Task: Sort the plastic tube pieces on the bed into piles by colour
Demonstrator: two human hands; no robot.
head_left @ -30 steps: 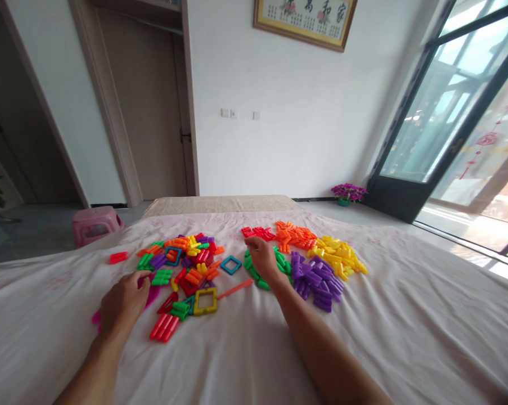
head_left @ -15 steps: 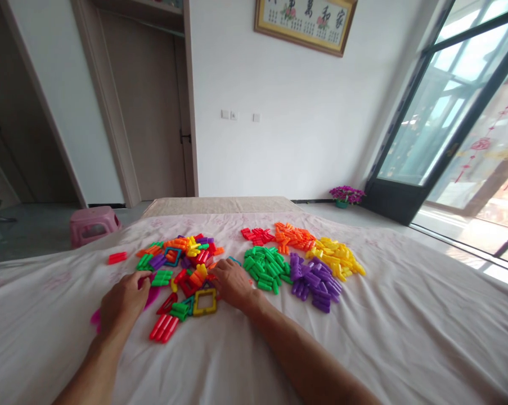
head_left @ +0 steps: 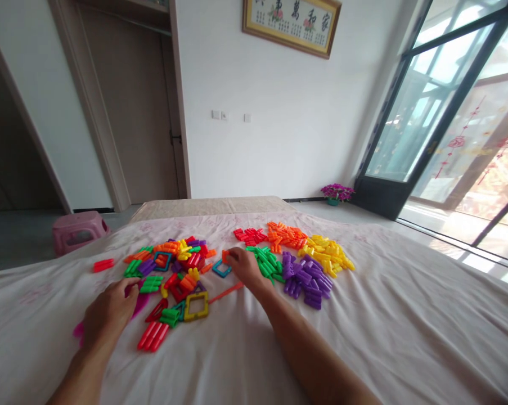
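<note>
My right hand [head_left: 246, 269] is pinching an orange plastic toy piece [head_left: 225, 256] above the cloth, just left of the pile of green plastic pieces [head_left: 267, 263]. Below its fingers lies a blue square frame [head_left: 222, 268]. A thin orange-red stick [head_left: 226, 293] lies below the wrist. On the left, my left hand [head_left: 112, 304] rests with fingers loosely curved and apart, holding nothing visible. It lies over a magenta piece [head_left: 140, 304], partly hidden under it, beside joined green pieces [head_left: 151, 284]. Between my hands spreads a mixed heap with a yellow square frame [head_left: 187, 308].
Sorted piles of red [head_left: 249, 235], orange [head_left: 285, 236], yellow [head_left: 327, 253] and purple pieces [head_left: 308, 281] lie on the right of the pale bedsheet [head_left: 397, 315]. A pink stool [head_left: 80, 230] stands beyond the left edge.
My right hand has lifted away from the mixed heap and moved toward the green pile, with an orange piece in its fingers. The orange-red stick now shows. The view has shifted slightly right.
</note>
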